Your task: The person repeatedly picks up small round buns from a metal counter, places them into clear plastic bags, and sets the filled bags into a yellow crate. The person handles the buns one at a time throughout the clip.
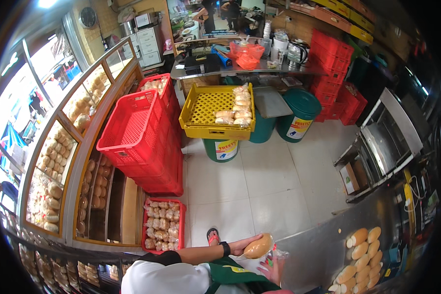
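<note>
My left hand (242, 245) holds a bread loaf in a clear plastic bag (259, 246) from its left side. At the bag's gathered end is my right hand (273, 268), its fingers on the crumpled plastic beside a red tie or strip. Part of the right hand is hidden by the plastic. To the right, several unwrapped bread rolls (362, 261) lie in rows on a metal table (305, 253).
Left of me, a red crate of bagged rolls (183, 228) sits on the floor by stacked red crates (139, 154) and a glass bread cabinet (68, 205). Ahead, a yellow crate (213, 131) rests on a green bucket (222, 150). A metal rack (384, 136) stands at right.
</note>
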Motion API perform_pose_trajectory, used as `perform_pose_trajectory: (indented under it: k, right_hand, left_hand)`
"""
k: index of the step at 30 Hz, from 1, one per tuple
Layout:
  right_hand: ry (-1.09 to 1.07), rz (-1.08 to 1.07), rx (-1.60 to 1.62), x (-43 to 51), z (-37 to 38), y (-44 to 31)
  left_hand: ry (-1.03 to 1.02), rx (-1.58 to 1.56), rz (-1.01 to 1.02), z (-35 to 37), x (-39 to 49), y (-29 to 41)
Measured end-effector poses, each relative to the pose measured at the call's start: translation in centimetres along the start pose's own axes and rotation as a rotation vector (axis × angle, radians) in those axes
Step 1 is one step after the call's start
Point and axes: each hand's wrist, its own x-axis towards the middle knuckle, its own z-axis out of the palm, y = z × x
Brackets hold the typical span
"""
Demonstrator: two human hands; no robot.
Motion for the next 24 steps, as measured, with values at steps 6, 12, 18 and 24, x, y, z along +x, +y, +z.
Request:
perform_pose_trajectory:
  k: [6, 12, 18, 24]
  right_hand:
    - [-0.274, -0.026, -0.261, 4.3, 15.3, -1.4]
    - [-0.210, 0.008, -0.188, 10.0, 21.3, -2.2]
    - [-0.114, -0.629, -0.752, 18.4, 26.3, -4.6]
    - [-0.755, -0.207, -0.650, 23.9, 30.0, -10.7]
  left_hand:
    - [0.262, 0.486, 0.153, -5.6, -4.3, 7.8]
    - [0.330, 0.519, 0.352, -9.4, -3.0, 13.8]
    - [0.357, 0.632, 0.411, -9.7, -0.5, 21.7]
    - [0.572, 0.900, 0.357, -10.7, 0.0, 34.1]
